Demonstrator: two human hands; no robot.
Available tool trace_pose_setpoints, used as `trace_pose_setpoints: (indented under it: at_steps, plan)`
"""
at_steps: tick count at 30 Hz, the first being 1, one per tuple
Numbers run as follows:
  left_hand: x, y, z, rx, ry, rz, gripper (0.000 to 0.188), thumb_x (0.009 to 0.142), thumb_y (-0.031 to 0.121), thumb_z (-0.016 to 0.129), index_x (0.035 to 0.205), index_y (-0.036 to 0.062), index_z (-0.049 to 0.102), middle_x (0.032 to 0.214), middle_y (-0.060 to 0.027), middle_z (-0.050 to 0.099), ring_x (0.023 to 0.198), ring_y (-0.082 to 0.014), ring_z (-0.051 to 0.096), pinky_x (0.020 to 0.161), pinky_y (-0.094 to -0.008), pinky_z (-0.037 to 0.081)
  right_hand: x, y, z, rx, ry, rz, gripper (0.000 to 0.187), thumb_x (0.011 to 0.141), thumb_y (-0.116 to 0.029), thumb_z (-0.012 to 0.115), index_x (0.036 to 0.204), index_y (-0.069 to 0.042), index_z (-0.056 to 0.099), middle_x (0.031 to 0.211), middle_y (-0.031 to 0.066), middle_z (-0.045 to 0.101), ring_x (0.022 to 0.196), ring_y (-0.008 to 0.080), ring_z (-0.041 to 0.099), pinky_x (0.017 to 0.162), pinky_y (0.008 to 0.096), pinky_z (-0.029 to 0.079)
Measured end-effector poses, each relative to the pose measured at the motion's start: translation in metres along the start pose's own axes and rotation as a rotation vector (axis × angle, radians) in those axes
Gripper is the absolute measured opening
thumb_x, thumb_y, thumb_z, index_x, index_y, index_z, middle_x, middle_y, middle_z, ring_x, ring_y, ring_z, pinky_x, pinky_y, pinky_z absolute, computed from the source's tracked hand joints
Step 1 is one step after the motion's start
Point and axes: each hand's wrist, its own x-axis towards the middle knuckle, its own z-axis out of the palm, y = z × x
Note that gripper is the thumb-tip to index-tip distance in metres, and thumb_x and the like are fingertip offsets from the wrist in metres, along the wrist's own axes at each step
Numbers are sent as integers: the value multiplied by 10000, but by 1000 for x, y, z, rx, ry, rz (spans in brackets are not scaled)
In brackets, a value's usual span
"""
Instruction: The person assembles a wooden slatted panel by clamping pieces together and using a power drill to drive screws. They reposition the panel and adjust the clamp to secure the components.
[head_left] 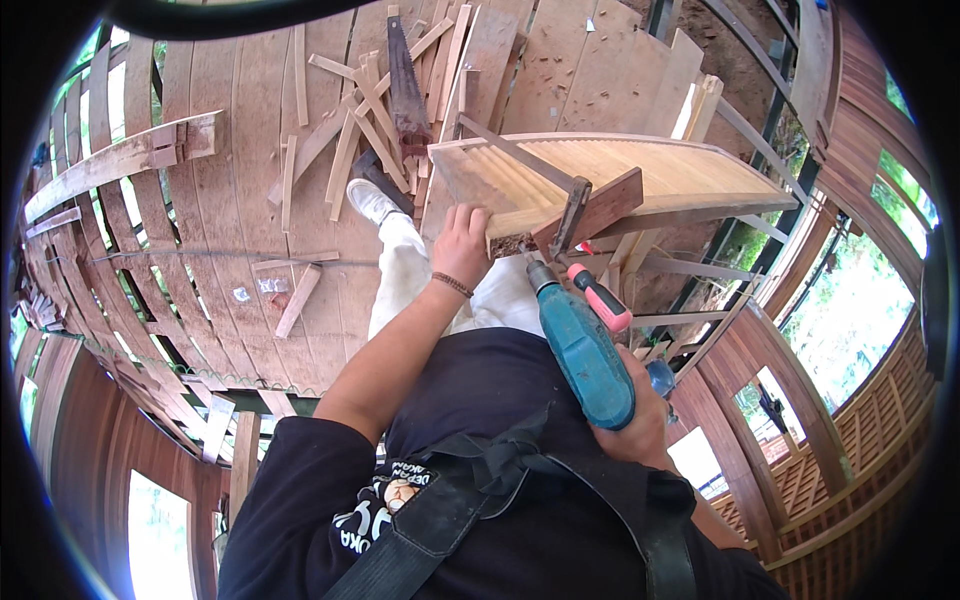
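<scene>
My right hand (638, 415) is wrapped around the rear grip of a teal power drill (583, 350). The chuck end points at the near end of a long, pale wooden panel (650, 165) with a ribbed surface. Whether the bit touches the wood is too small to tell. Alongside the drill body sits a pink and black handle (603, 302). Gripping the panel's near left corner, my left hand (463, 240) has its fingers bent over the edge. A dark metal bar clamp (570, 213) crosses the panel beside a short reddish-brown board (615, 205).
Ahead on the plank floor (230, 200) lie a handsaw (405, 85) and several loose wooden strips (355, 150). A long beam (130, 165) is at the left. Gaps show between floorboards there, and framing with openings stands at the right. My shoe (372, 202) is near the strips.
</scene>
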Motion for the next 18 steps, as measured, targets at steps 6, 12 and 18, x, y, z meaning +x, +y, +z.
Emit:
trace_pose_setpoints:
  at_steps: [6, 12, 18]
  plan:
    - [-1, -3, 3, -8, 3, -9, 588, 614, 25, 799, 1151, 67, 564, 1152, -123, 584, 1104, -362, 574, 920, -435, 518, -1, 5, 0, 5, -47, 19, 842, 717, -22, 805, 1482, -30, 452, 1293, 259, 660, 1213, 393, 663, 1022, 433, 516]
    - [-1, -2, 2, 3, 8, -2, 606, 601, 13, 805, 1152, 67, 558, 1156, -122, 582, 1104, -364, 571, 921, -434, 521, 1, 3, -1, 12, -70, 49, 860, 706, -16, 808, 1488, -50, 451, 1316, 247, 655, 1221, 400, 657, 1036, 436, 508]
    - [0, 1, -1, -12, -4, -23, 605, 591, -21, 783, 1145, 62, 555, 1153, -130, 579, 1103, -369, 569, 925, -434, 518, 6, 2, 3, -9, -6, -21, 808, 722, -35, 800, 1468, -76, 493, 1236, 240, 688, 1149, 435, 668, 939, 463, 557]
